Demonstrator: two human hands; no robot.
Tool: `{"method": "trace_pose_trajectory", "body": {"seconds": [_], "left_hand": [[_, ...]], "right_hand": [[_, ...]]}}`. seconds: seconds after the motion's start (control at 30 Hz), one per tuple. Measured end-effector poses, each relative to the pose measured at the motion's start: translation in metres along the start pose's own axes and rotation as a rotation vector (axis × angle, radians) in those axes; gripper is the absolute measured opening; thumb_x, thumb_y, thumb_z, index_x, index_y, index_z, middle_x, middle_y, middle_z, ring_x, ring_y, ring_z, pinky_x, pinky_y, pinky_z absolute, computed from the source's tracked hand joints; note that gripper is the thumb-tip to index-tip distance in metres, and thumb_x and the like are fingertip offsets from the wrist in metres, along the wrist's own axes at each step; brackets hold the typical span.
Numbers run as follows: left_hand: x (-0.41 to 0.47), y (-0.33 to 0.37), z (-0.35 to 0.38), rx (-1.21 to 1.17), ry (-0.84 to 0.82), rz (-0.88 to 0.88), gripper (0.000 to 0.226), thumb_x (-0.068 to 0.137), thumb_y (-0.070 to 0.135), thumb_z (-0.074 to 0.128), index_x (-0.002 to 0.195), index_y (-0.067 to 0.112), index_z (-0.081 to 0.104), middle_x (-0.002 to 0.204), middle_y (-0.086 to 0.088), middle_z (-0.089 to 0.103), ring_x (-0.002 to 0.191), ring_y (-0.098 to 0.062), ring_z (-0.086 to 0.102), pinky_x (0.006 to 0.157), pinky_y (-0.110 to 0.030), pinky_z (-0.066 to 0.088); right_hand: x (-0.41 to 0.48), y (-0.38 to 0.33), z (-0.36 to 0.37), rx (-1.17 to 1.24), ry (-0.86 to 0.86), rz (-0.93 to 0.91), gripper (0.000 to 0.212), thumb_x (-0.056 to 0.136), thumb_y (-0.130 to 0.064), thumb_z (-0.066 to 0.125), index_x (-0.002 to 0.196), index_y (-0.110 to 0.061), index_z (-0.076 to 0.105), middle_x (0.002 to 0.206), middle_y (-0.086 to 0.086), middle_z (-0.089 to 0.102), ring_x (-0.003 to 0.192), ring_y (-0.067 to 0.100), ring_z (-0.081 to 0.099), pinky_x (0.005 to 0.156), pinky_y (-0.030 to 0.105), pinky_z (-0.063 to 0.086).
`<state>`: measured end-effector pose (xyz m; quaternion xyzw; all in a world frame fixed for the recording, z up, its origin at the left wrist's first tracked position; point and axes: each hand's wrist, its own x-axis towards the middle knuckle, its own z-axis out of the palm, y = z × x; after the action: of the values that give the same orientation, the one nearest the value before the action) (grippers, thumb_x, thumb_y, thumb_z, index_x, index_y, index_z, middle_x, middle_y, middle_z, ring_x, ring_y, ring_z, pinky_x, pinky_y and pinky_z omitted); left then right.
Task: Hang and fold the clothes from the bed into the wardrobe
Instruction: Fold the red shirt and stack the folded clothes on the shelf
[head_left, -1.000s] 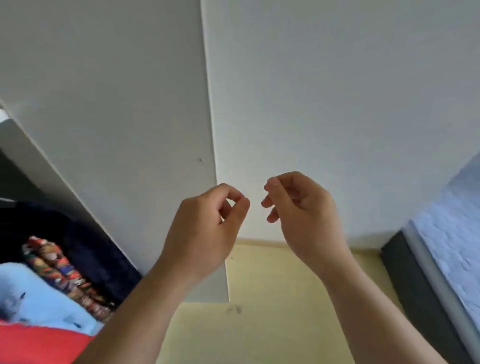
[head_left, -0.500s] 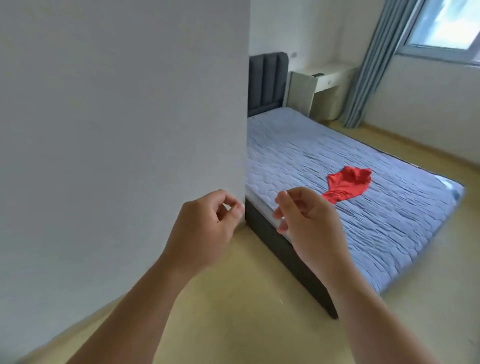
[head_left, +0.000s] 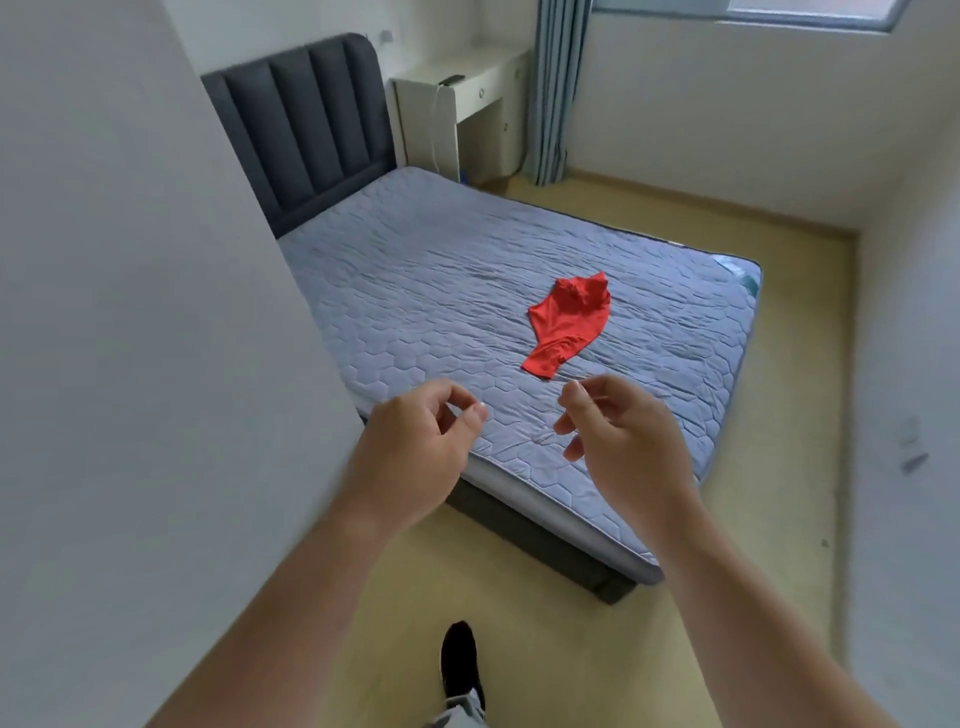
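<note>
A crumpled red garment (head_left: 566, 322) lies alone near the middle of the bed (head_left: 415, 291), which has a grey-blue quilted mattress cover and a dark padded headboard. My left hand (head_left: 421, 447) is raised in front of me over the bed's near corner, fingers loosely curled, holding nothing. My right hand (head_left: 618, 441) is raised beside it, also loosely curled and empty. Both hands are short of the garment. The wardrobe is out of view.
A white panel or wall (head_left: 130, 338) fills the left side, close to my left arm. A white desk (head_left: 457, 98) and a blue-grey curtain (head_left: 550, 93) stand beyond the bed. Yellow floor (head_left: 571, 649) runs around the bed; my dark shoe (head_left: 460, 660) is below.
The view has swung from the wardrobe's white panels and stacked clothes round to the bed. The bed and red garment have come closer and more central. Both hands stay raised and empty.
</note>
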<state>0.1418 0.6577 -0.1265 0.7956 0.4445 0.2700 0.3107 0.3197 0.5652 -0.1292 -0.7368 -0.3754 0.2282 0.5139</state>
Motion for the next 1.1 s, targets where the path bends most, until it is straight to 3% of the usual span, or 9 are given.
{"method": "trace_pose_trajectory", "body": {"seconds": [0.3, 0.53, 0.73, 0.87, 0.97, 1.03, 1.1], "left_hand": [[0.182, -0.061, 0.032, 0.009, -0.206, 0.008, 0.015, 0.095, 0.042, 0.065, 0.084, 0.031, 0.066, 0.061, 0.011, 0.066, 0.058, -0.005, 0.061, 0.056, -0.026, 0.048], [0.284, -0.101, 0.084, 0.023, -0.360, -0.083, 0.016, 0.094, 0.040, 0.063, 0.080, 0.033, 0.064, 0.062, 0.008, 0.066, 0.061, -0.006, 0.062, 0.061, -0.030, 0.050], [0.383, -0.150, 0.168, 0.088, -0.493, -0.254, 0.014, 0.096, 0.040, 0.059, 0.087, 0.030, 0.063, 0.072, 0.005, 0.069, 0.072, -0.014, 0.064, 0.066, -0.033, 0.050], [0.431, -0.196, 0.219, 0.082, -0.557, -0.407, 0.009, 0.096, 0.038, 0.058, 0.090, 0.032, 0.062, 0.079, 0.009, 0.069, 0.075, -0.012, 0.063, 0.067, -0.032, 0.048], [0.460, -0.235, 0.250, 0.088, -0.602, -0.473, 0.009, 0.097, 0.037, 0.058, 0.088, 0.034, 0.060, 0.081, 0.012, 0.067, 0.071, -0.001, 0.059, 0.061, -0.021, 0.041], [0.478, -0.259, 0.268, 0.077, -0.614, -0.508, 0.009, 0.097, 0.036, 0.058, 0.089, 0.034, 0.061, 0.083, 0.013, 0.067, 0.069, 0.002, 0.059, 0.055, -0.013, 0.036], [0.493, -0.283, 0.285, 0.040, -0.619, -0.551, 0.008, 0.097, 0.035, 0.058, 0.091, 0.033, 0.062, 0.085, 0.013, 0.067, 0.070, 0.000, 0.062, 0.058, -0.015, 0.039]], "right_hand": [[0.143, 0.023, 0.044, -0.099, 0.122, 0.101, 0.020, 0.100, -0.031, 0.061, 0.083, -0.022, 0.067, 0.073, -0.014, 0.072, 0.052, 0.009, 0.067, 0.049, 0.018, 0.046], [0.246, 0.081, 0.076, -0.141, 0.085, 0.269, 0.021, 0.099, -0.034, 0.061, 0.080, -0.026, 0.067, 0.075, -0.005, 0.072, 0.066, 0.017, 0.070, 0.067, 0.036, 0.055], [0.366, 0.190, 0.126, -0.117, 0.019, 0.492, 0.019, 0.097, -0.032, 0.061, 0.087, -0.019, 0.071, 0.079, -0.002, 0.072, 0.076, 0.022, 0.072, 0.071, 0.037, 0.053], [0.441, 0.281, 0.163, -0.129, -0.012, 0.677, 0.016, 0.095, -0.025, 0.059, 0.091, -0.014, 0.070, 0.077, -0.003, 0.070, 0.073, 0.022, 0.070, 0.062, 0.026, 0.050], [0.494, 0.347, 0.189, -0.209, -0.043, 0.756, 0.017, 0.095, -0.022, 0.056, 0.098, -0.015, 0.071, 0.092, 0.001, 0.072, 0.092, 0.023, 0.067, 0.078, 0.031, 0.049], [0.523, 0.386, 0.206, -0.232, -0.059, 0.813, 0.024, 0.095, -0.020, 0.053, 0.108, -0.013, 0.072, 0.102, 0.006, 0.073, 0.097, 0.024, 0.065, 0.080, 0.031, 0.047], [0.548, 0.426, 0.225, -0.269, -0.098, 0.852, 0.028, 0.095, -0.016, 0.051, 0.111, -0.011, 0.072, 0.106, 0.011, 0.073, 0.101, 0.029, 0.066, 0.087, 0.034, 0.052]]}}
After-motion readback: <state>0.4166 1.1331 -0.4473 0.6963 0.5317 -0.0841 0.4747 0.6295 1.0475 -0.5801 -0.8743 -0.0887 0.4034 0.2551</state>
